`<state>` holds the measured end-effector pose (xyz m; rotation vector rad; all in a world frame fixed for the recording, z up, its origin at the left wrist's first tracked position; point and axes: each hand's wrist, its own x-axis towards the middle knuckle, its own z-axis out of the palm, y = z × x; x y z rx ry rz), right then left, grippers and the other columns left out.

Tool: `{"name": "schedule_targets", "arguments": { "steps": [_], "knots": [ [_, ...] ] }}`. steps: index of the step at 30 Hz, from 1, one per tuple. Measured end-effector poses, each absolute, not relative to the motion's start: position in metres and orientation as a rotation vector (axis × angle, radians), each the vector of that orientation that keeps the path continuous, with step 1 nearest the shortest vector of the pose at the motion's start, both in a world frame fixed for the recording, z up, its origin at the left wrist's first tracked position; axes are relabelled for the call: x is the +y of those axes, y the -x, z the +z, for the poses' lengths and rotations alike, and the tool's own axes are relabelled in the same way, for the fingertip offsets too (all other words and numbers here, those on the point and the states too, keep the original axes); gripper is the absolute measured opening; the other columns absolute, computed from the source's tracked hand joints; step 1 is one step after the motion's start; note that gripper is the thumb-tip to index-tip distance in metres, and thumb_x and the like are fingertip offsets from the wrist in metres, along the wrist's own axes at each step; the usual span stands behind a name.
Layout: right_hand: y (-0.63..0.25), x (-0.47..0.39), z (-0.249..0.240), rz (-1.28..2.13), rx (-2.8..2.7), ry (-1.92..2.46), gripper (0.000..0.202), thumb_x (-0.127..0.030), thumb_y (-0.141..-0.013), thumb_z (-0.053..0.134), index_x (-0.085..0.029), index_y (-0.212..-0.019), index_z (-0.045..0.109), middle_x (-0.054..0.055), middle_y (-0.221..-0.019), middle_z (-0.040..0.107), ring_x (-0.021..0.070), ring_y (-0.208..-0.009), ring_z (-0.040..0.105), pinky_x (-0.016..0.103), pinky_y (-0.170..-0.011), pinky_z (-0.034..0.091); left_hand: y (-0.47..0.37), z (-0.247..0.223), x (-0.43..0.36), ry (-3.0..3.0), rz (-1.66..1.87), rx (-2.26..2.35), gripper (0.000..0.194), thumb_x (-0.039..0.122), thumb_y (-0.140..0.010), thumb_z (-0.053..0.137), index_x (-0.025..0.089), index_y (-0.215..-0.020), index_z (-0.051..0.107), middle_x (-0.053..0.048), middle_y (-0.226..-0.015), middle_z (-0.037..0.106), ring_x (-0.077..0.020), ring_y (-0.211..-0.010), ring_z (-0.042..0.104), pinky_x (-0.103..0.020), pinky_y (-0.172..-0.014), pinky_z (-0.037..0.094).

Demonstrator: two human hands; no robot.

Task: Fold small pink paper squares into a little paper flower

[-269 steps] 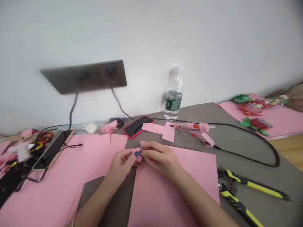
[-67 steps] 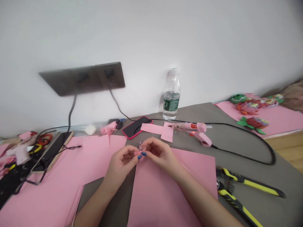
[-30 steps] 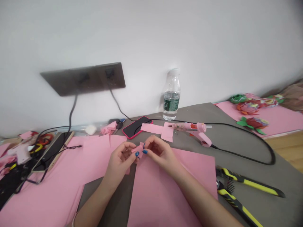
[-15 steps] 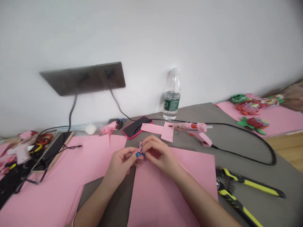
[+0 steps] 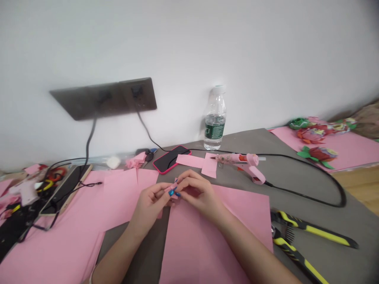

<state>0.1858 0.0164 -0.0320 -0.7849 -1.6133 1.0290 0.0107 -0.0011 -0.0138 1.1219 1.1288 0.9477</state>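
Left hand (image 5: 149,203) and right hand (image 5: 199,193): nails (image 5: 171,192) coated glossy blue. Forearms (image 5: 245,242): uncovered over the visible length. Left forearm, lower edge of view: one thin, pale band (image 5: 91,275); type, cuff or bracelet, indeterminable.

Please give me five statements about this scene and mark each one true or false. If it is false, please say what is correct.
1. The left hand and the right hand both touch a small pink paper piece. True.
2. The bottle lies on its side. False: it stands upright near the wall.
3. The pliers lie to the right of the large pink sheet, with their handles spread. True.
4. The left hand holds the phone in the pink case. False: this phone lies on the table, beyond the hands.
5. The glue gun is inside the bottle. False: it lies to the right of the phone in the pink case.
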Motion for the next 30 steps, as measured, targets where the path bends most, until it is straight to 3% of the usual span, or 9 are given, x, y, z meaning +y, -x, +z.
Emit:
{"name": "schedule_targets", "arguments": {
  "steps": [6,11,17,30],
  "knots": [
    [-0.1869,0.0163,-0.0295,1.049,-1.599,0.817,0.007,-0.019,-0.09,0.062,-0.021,-0.085,0.066,0.006,-0.09,0.063,0.019,-0.082,0.062,0.03,-0.068,0.048,-0.0096,-0.0171,-0.0036,-1.141,0.938,1.17,0.032,0.039,-0.087,0.067,0.019,-0.108,0.055,-0.001,-0.071,0.075,-0.0158,-0.064,0.071,-0.024,-0.063,0.056],
    [-0.1864,0.0168,-0.0308,1.078,-1.616,0.849,0.009,-0.012,-0.087,0.057,-0.02,-0.084,0.061,0.005,-0.09,0.062,0.0181,-0.082,0.061,0.029,-0.068,0.047,-0.0112,-0.0211,-0.0054,-1.2,0.989,1.165,0.031,0.033,-0.088,0.065,0.022,-0.11,0.045,0.0,-0.077,0.076,-0.0165,-0.071,0.071,-0.025,-0.066,0.056],
    [-0.1861,0.0173,-0.0325,1.093,-1.618,0.842,0.005,-0.016,-0.087,0.059,-0.021,-0.085,0.059,0.005,-0.09,0.063,0.0176,-0.08,0.06,0.029,-0.068,0.047,-0.0135,-0.0203,-0.0052,-1.212,1.03,1.103,0.028,0.026,-0.086,0.064,0.023,-0.105,0.044,-0.001,-0.078,0.076,-0.0164,-0.075,0.069,-0.025,-0.065,0.057],
    [-0.1875,0.0155,-0.0337,1.217,-1.51,0.857,0.012,-0.026,-0.094,0.053,-0.02,-0.083,0.053,0.005,-0.088,0.059,0.0191,-0.082,0.058,0.031,-0.071,0.045,-0.0124,-0.0189,-0.0064,-1.241,1.021,1.099,0.026,0.026,-0.087,0.066,0.022,-0.104,0.046,-0.003,-0.085,0.078,-0.017,-0.078,0.073,-0.023,-0.066,0.055]
  ]
}}
